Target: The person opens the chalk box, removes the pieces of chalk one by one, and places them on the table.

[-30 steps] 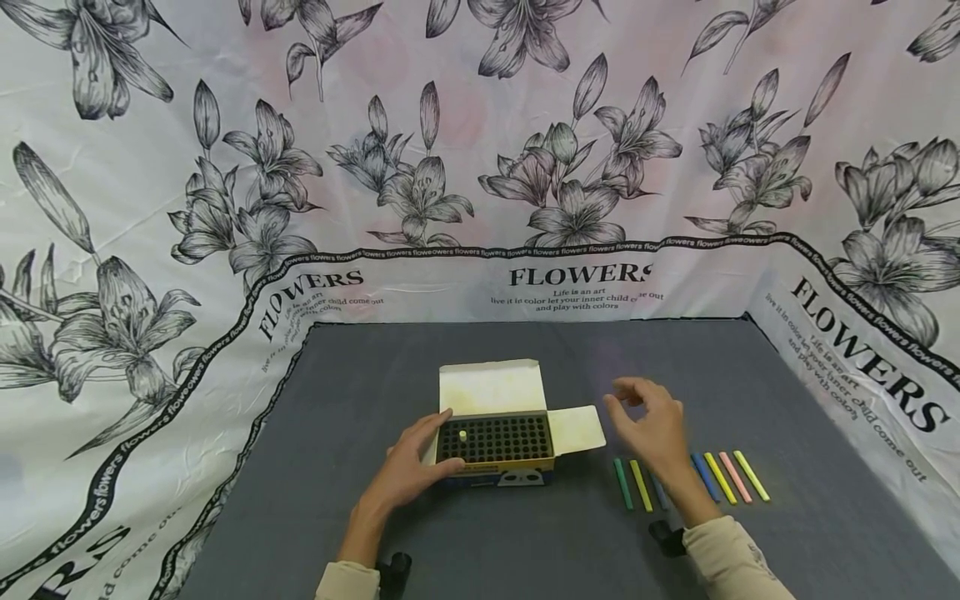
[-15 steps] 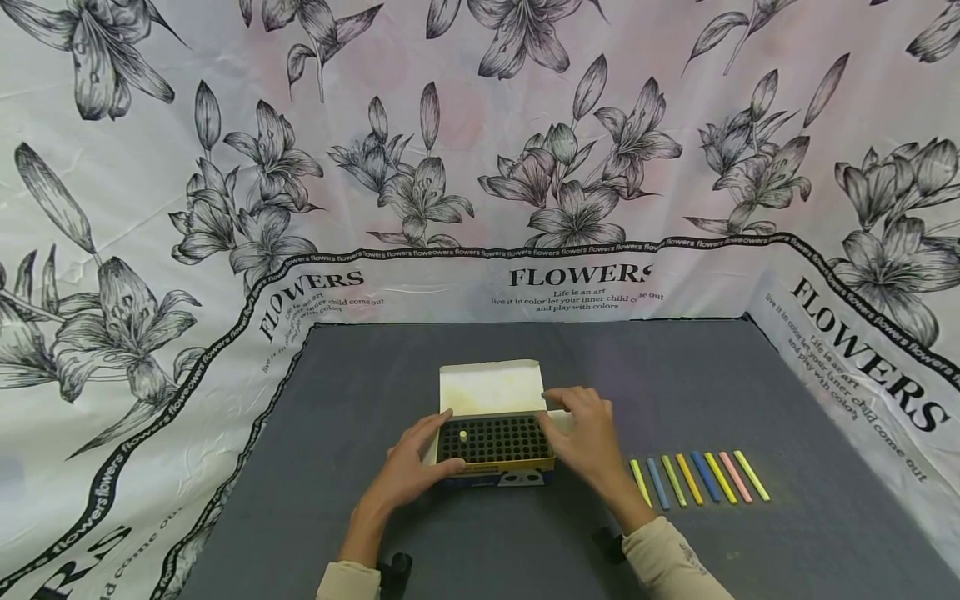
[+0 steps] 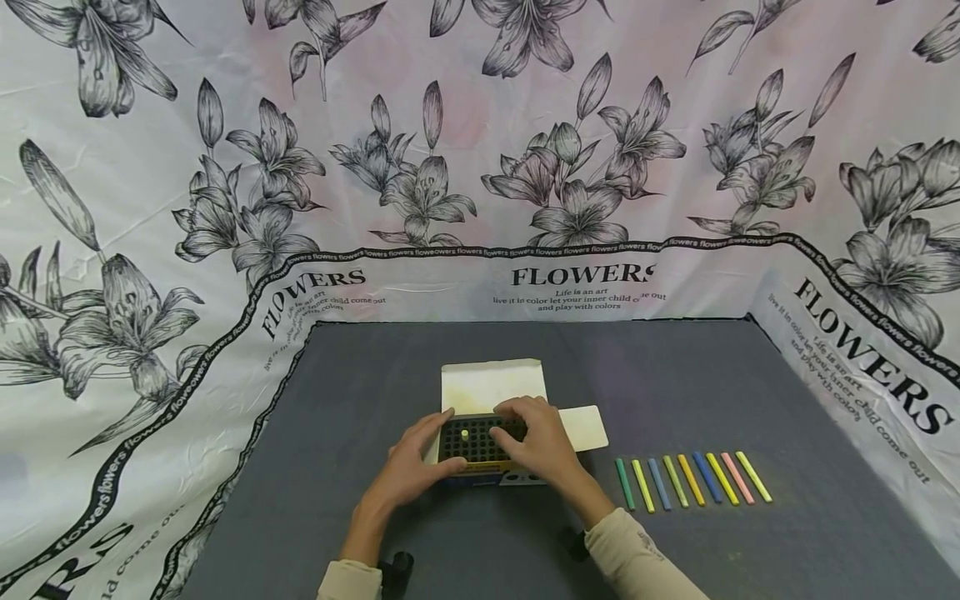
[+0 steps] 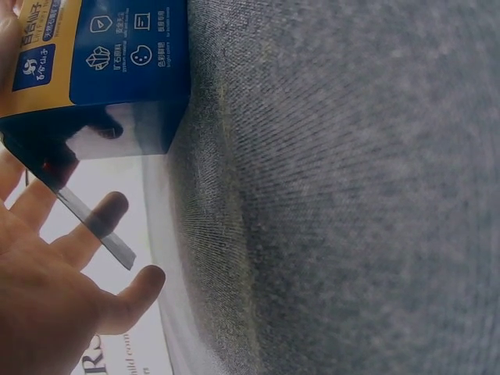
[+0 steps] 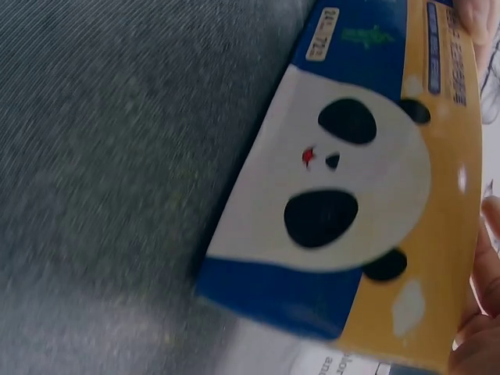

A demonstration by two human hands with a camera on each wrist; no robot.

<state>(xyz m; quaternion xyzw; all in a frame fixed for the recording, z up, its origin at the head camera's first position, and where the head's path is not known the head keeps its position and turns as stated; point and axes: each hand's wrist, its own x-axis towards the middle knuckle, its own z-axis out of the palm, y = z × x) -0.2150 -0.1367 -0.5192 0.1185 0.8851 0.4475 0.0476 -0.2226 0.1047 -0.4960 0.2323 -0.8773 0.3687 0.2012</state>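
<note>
A blue-and-yellow chalk box point(image 3: 468, 480) stands with its lid raised, a black tray of round holes point(image 3: 480, 452) inside. One pale yellow chalk stick point(image 3: 464, 435) pokes up from a hole near the left end. My left hand point(image 3: 408, 462) holds that end, thumb on the front edge and index finger at the back corner; the other fingers spread behind the box in the left wrist view. Over the right half of the holes hovers my right hand point(image 3: 542, 442), thumb and fingers apart, no chalk visible between them. The panda front point(image 5: 367, 172) fills the right wrist view.
Several coloured chalk sticks point(image 3: 697, 479) lie side by side in a row right of the box. A white side flap point(image 3: 585, 428) sticks out towards them, and the white lid point(image 3: 491, 385) stands behind. Flower-printed cloth point(image 3: 570, 287) walls the grey table.
My right hand has moved left from above the chalk row, past the side flap, to over the tray. The left hand and the box have stayed in place.
</note>
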